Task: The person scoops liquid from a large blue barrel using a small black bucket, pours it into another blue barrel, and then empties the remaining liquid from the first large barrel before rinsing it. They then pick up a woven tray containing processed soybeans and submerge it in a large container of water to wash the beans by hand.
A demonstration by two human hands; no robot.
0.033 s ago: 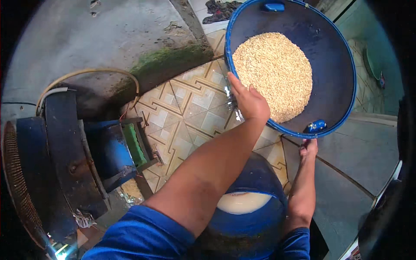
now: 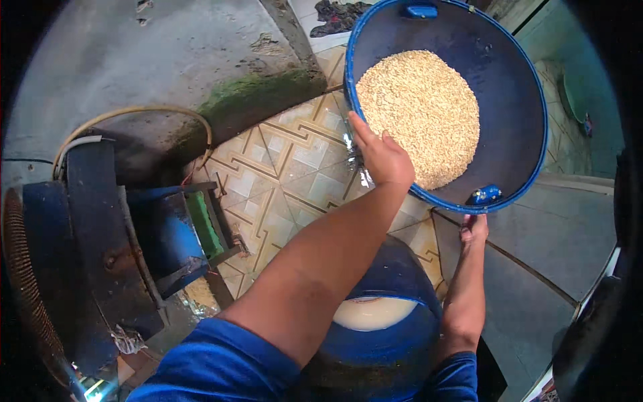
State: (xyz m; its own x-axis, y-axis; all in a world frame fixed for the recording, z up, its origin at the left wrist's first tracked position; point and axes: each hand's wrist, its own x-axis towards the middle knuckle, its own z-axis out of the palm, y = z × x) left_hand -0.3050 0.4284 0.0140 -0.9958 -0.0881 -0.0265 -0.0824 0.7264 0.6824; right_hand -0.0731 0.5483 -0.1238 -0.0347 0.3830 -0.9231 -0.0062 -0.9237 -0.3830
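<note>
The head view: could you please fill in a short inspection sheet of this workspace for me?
Surface: patterned tile floor; what supports the tub is hidden.
Job's things: blue tub holding a mound of pale grains.
Clutter: dark crumpled heap at the top edge, kind unclear.
Hands: left hand lies against the tub's near-left rim, fingers extended; right hand is at the lower rim, fingertips hidden.
Cables: yellowish hose or cable arching above the dark machine.
Surroundings: grey wall with a green patch; blue barrel with whitish liquid between the forearms.
</note>
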